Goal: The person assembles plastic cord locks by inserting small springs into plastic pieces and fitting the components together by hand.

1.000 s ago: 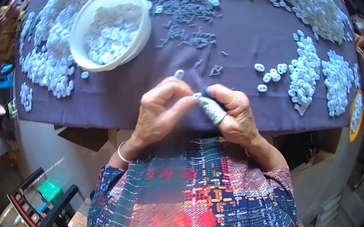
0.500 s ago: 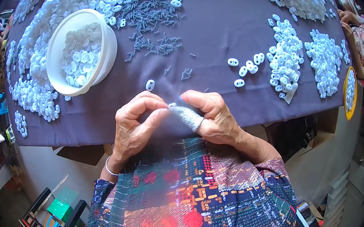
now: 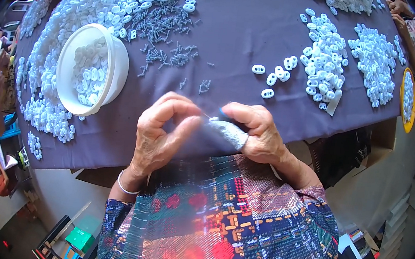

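My left hand point(image 3: 163, 132) is raised over the near table edge, thumb and forefinger drawn together on a small thin pin-like piece point(image 3: 205, 114). Facing it, my right hand point(image 3: 260, 135) pinches a small white piece point(image 3: 213, 119), mostly hidden by the fingers. A pale grey cloth finger cover point(image 3: 230, 132) wraps a finger of that hand, and something dark blue shows at the thumb tip. Just beyond both hands lie a few small grey screw-like pins point(image 3: 204, 86). A larger heap of such pins point(image 3: 165, 25) spreads farther back.
A white tub point(image 3: 119, 71) of white two-hole oval pieces stands at left, beside a big heap of them point(image 3: 45, 72). More piles point(image 3: 326, 56) lie at right, near a yellow-rimmed basket point(image 3: 412, 117). Dark cloth point(image 3: 228, 34) covers the table. Other people are at both sides.
The left fingertips have drawn slightly back from the right hand, leaving a small gap. The view has shifted a little; the loose oval piece near my left hand no longer shows.
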A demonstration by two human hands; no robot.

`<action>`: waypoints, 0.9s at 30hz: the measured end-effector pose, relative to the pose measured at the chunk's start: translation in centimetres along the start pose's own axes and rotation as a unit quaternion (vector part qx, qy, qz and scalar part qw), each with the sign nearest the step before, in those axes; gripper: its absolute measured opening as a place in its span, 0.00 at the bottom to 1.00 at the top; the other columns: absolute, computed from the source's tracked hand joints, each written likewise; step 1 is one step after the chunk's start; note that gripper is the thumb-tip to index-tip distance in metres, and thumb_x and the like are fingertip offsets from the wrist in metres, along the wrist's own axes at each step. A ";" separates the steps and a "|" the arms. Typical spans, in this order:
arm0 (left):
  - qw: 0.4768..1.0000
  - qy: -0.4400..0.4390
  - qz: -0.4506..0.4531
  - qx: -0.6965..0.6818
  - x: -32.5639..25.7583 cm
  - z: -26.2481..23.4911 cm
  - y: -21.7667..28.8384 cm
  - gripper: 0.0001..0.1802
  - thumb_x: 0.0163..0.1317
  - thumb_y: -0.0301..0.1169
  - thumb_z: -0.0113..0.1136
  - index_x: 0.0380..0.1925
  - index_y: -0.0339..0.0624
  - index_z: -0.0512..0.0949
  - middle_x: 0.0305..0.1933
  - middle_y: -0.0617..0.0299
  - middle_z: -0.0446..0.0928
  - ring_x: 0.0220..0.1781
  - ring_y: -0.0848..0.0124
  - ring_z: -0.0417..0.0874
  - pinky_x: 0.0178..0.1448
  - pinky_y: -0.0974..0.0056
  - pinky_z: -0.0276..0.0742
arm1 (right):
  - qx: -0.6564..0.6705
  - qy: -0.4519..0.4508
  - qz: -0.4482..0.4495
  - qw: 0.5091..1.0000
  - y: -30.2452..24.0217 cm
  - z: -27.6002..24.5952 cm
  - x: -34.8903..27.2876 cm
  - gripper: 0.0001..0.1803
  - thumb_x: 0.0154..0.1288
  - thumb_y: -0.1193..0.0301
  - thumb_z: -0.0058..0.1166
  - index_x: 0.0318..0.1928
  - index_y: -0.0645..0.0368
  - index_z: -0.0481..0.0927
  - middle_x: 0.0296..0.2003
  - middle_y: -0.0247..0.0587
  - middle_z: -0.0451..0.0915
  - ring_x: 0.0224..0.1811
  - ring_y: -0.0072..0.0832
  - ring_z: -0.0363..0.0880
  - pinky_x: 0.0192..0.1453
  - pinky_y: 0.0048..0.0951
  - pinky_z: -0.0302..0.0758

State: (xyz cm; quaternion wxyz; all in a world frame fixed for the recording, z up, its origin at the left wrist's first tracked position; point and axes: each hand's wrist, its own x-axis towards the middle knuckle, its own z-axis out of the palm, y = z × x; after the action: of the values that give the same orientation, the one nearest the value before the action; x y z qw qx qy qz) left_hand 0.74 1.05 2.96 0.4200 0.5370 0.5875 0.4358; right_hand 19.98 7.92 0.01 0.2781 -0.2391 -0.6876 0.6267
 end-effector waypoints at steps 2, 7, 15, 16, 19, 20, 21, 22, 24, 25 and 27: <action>0.998 0.012 0.004 0.057 1.4 0.3 0.6 0.05 0.52 0.21 0.63 0.30 0.36 0.79 0.31 0.60 0.77 0.31 0.72 0.76 0.35 0.68 0.71 | 0.012 0.036 -0.003 0.999 0.0 -1.1 -0.7 0.09 0.58 0.77 0.58 0.38 0.69 0.77 0.29 0.37 0.78 0.30 0.18 0.75 0.33 0.20 0.70; 0.970 -0.032 0.139 0.197 6.6 2.3 -0.3 0.06 0.53 0.23 0.62 0.32 0.37 0.78 0.33 0.61 0.76 0.29 0.73 0.75 0.35 0.68 0.71 | 0.162 0.253 -0.010 0.954 0.4 -2.8 -2.0 0.12 0.61 0.73 0.57 0.40 0.71 0.77 0.25 0.35 0.75 0.23 0.14 0.69 0.26 0.15 0.65; 0.908 -0.097 0.192 0.360 10.2 6.7 -1.1 0.09 0.55 0.32 0.61 0.32 0.39 0.76 0.38 0.55 0.74 0.45 0.59 0.75 0.45 0.58 0.74 | 0.146 0.290 -0.066 0.944 0.0 -4.4 -1.8 0.14 0.62 0.72 0.56 0.41 0.74 0.75 0.23 0.34 0.73 0.17 0.13 0.62 0.20 0.17 0.60; 0.906 -0.078 0.216 0.357 10.2 6.7 -1.0 0.08 0.55 0.31 0.61 0.29 0.38 0.75 0.35 0.54 0.74 0.40 0.58 0.77 0.42 0.60 0.75 | 0.155 0.286 -0.065 0.943 0.1 -4.3 -1.7 0.14 0.62 0.72 0.56 0.41 0.73 0.75 0.23 0.34 0.73 0.17 0.13 0.63 0.20 0.17 0.60; 0.945 -0.080 0.170 0.267 9.6 5.5 -0.8 0.07 0.56 0.29 0.62 0.32 0.38 0.77 0.32 0.57 0.77 0.33 0.64 0.80 0.35 0.65 0.76 | 0.176 0.275 -0.048 0.944 0.0 -3.7 -1.3 0.13 0.62 0.73 0.56 0.40 0.72 0.75 0.23 0.33 0.73 0.18 0.13 0.63 0.20 0.16 0.60; 0.945 -0.079 0.166 0.270 9.1 4.9 -0.4 0.07 0.56 0.29 0.62 0.32 0.38 0.77 0.32 0.57 0.77 0.33 0.64 0.80 0.35 0.65 0.76 | 0.185 0.270 -0.032 0.944 0.0 -3.4 -1.1 0.11 0.61 0.74 0.57 0.40 0.71 0.76 0.23 0.32 0.73 0.18 0.12 0.64 0.21 0.15 0.59; 0.992 -0.079 0.015 0.094 8.4 4.3 0.3 0.08 0.57 0.28 0.62 0.35 0.38 0.78 0.32 0.59 0.79 0.31 0.68 0.80 0.31 0.68 0.75 | 0.190 0.267 -0.031 0.944 0.0 -3.4 -1.0 0.11 0.61 0.74 0.57 0.40 0.71 0.76 0.23 0.32 0.73 0.18 0.12 0.64 0.21 0.15 0.59; 0.984 -0.069 -0.137 -0.087 7.6 3.6 0.9 0.09 0.58 0.28 0.62 0.38 0.38 0.79 0.32 0.60 0.80 0.29 0.72 0.81 0.28 0.71 0.75 | 0.168 0.247 0.002 0.954 -0.1 -3.3 -0.9 0.10 0.61 0.74 0.57 0.40 0.69 0.77 0.23 0.30 0.73 0.19 0.11 0.64 0.21 0.14 0.59; 0.967 -0.054 -0.178 -0.172 6.0 2.2 0.5 0.10 0.58 0.28 0.63 0.40 0.38 0.79 0.34 0.61 0.80 0.30 0.74 0.81 0.27 0.73 0.74 | 0.121 0.218 0.048 0.967 0.0 -2.9 -0.8 0.07 0.62 0.75 0.56 0.40 0.65 0.79 0.25 0.25 0.73 0.21 0.08 0.64 0.23 0.12 0.59; 0.941 -0.044 -0.212 -0.259 5.3 1.7 0.4 0.12 0.59 0.28 0.63 0.42 0.37 0.79 0.35 0.62 0.81 0.31 0.76 0.81 0.27 0.75 0.74 | 0.126 0.212 0.049 0.968 -0.1 -2.7 -0.7 0.07 0.62 0.75 0.56 0.40 0.65 0.79 0.25 0.25 0.73 0.21 0.08 0.64 0.23 0.12 0.59; 0.919 -0.018 -0.252 -0.303 4.2 1.1 0.6 0.10 0.60 0.27 0.62 0.41 0.37 0.78 0.34 0.61 0.80 0.33 0.74 0.82 0.27 0.75 0.76 | 0.088 0.173 0.065 0.979 -0.5 -2.4 -0.4 0.07 0.62 0.77 0.55 0.40 0.65 0.79 0.26 0.25 0.73 0.23 0.07 0.65 0.25 0.11 0.59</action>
State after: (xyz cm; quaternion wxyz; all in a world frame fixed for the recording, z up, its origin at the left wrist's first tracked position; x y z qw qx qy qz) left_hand 1.67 5.33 3.10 0.6693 0.2255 0.5357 0.4628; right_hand 21.90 9.36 0.62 0.3715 -0.3623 -0.5545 0.6506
